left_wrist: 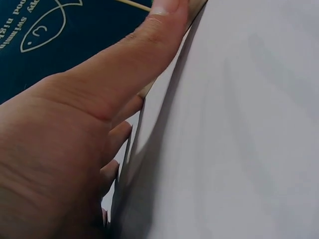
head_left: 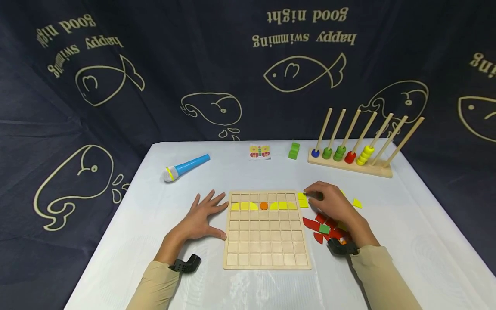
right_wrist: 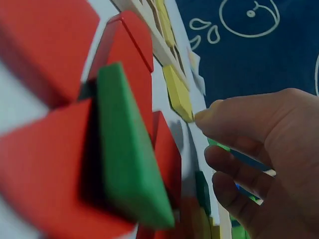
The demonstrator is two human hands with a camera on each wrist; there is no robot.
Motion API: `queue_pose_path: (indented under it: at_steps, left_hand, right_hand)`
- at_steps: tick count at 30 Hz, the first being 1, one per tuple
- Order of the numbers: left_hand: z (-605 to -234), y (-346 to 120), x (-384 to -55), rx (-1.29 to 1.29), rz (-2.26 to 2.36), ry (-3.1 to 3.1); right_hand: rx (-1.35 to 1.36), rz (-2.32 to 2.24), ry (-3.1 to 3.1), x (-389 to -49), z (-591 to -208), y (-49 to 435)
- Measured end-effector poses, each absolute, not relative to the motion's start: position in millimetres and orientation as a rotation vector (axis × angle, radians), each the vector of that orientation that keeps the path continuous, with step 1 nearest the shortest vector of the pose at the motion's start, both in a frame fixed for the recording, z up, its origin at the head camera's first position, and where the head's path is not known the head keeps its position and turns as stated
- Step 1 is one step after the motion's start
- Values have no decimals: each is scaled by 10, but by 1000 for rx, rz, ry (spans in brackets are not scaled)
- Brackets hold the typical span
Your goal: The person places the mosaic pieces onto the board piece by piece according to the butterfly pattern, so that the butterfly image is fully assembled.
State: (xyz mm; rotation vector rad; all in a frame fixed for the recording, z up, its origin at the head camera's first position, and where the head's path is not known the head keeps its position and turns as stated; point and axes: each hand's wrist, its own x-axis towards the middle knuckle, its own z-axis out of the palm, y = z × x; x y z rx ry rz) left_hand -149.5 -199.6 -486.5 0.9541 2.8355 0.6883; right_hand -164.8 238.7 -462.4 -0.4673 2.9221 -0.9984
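A wooden grid board (head_left: 265,248) lies in the middle of the white table. Along its second row are yellow pieces (head_left: 244,206) on both sides of an orange round piece (head_left: 264,206). My left hand (head_left: 199,218) is spread at the board's left edge, with thumb and fingertips right at the rim. Just off the board's upper right corner lie yellow square pieces (head_left: 303,202). Beside them is my right hand (head_left: 329,200), its fingers loosely bent. In the right wrist view the thumb tip comes right to the end of a yellow piece (right_wrist: 178,93).
Red pieces (head_left: 311,224) and a green piece (head_left: 324,229) are heaped below my right hand. A peg stand with coloured beads (head_left: 350,165) stands at the back right. Toward the back are a blue toy microphone (head_left: 190,165), a butterfly picture card (head_left: 259,152) and green wavy pieces (head_left: 294,150).
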Motion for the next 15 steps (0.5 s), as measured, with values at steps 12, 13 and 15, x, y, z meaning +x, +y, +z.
queue_pose_path:
  at_steps: [12,13,15]
  left_hand:
    - [-4873,-1973,-1496,885,647,2870]
    - [-4870,-1974,-1492,889,645,2871]
    - [-4871,-1975,-1489,906,645,2872]
  right_hand:
    - [-547,-752,2976,-1783,-4593,2258]
    - [-561,-714,2982,-1778,-4585,2255]
    - [-573,-627,2996,-1767,-4561,2247]
